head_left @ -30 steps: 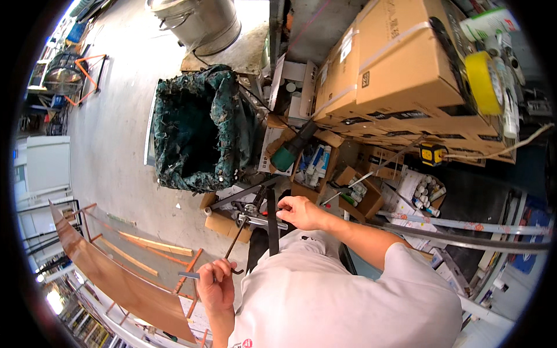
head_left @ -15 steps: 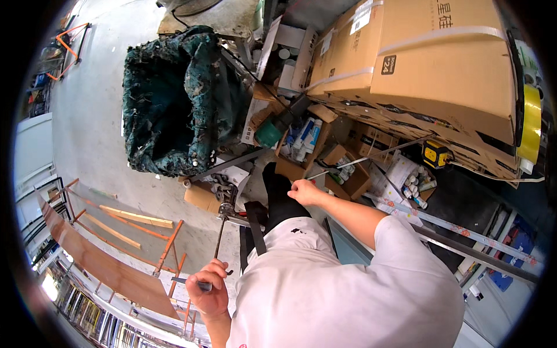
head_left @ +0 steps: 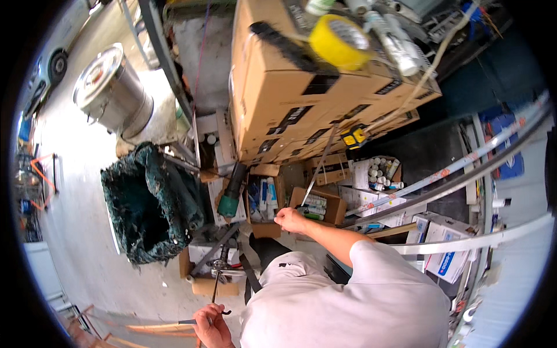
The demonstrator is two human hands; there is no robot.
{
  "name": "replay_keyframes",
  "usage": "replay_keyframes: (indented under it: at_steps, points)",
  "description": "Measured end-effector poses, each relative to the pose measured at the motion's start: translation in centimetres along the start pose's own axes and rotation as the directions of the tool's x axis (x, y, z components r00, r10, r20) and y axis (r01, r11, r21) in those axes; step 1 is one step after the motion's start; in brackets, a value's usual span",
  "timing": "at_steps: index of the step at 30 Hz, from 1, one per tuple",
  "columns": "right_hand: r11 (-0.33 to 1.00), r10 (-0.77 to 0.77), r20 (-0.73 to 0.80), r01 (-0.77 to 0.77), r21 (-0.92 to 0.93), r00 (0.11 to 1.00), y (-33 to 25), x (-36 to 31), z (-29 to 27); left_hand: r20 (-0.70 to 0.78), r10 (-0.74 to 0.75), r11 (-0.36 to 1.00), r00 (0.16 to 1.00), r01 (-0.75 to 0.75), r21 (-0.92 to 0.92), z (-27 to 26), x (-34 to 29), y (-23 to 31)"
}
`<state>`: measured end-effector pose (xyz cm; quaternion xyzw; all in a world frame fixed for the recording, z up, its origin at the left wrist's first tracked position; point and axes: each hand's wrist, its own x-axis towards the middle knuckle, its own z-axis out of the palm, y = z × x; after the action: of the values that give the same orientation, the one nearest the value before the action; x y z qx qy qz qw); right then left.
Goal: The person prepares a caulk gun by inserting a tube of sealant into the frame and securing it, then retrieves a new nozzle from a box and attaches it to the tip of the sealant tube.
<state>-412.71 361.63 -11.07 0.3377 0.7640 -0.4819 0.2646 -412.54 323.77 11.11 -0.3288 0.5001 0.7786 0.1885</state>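
My left hand (head_left: pixel 212 326) is closed at the bottom edge, beside the hooked end of a thin metal rod (head_left: pixel 216 290). The rod runs up to a metal mechanism (head_left: pixel 220 265) and looks like part of a caulking gun. A thin, flat grey-blue tool (head_left: pixel 187 322) sticks out of the same hand; its kind is unclear. My right hand (head_left: pixel 290 220) is closed in a pinch, close to the dark tip of a narrow pale strip (head_left: pixel 319 168). Whatever lies between those fingers cannot be made out.
A ragged dark green bin (head_left: pixel 194 197) stands at left, with a lidded steel pot (head_left: pixel 119 95) beyond it. Stacked cartons (head_left: pixel 261 98) carry yellow tape (head_left: pixel 339 42) and a yellow-black tape measure (head_left: pixel 354 137). Open boxes (head_left: pixel 336 211) hold tubes. Long metal profiles (head_left: pixel 452 188) cross at right.
The view has swung, so the bin and cartons sit further left and the steel pot has come into sight. Both hands appear lower in the picture and stay closed.
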Motion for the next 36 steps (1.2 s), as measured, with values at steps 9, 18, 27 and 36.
replay_keyframes:
  at_steps: [9,18,27,36]
  points:
    - [0.986,-0.083,-0.11,0.098,0.134,0.99,3.3,-7.8,1.7,0.426,0.176,0.982,0.887,-0.128,-0.14,-1.3,-1.0,-0.5]
    - [0.972,0.051,0.016,-0.046,-0.23,0.999,19.8,-12.1,12.0,0.319,0.066,0.988,0.945,-0.107,0.112,-3.8,-4.3,-1.6]
    - [0.98,0.101,0.006,-0.099,-0.172,0.995,21.2,-17.0,8.6,0.253,-0.158,0.978,0.954,0.117,0.17,-6.3,-5.5,-7.3]
    - [0.958,0.183,0.029,-0.171,-0.23,0.983,28.9,-6.6,5.4,0.025,-0.331,0.91,0.943,0.312,0.271,-5.8,-4.7,-10.7]
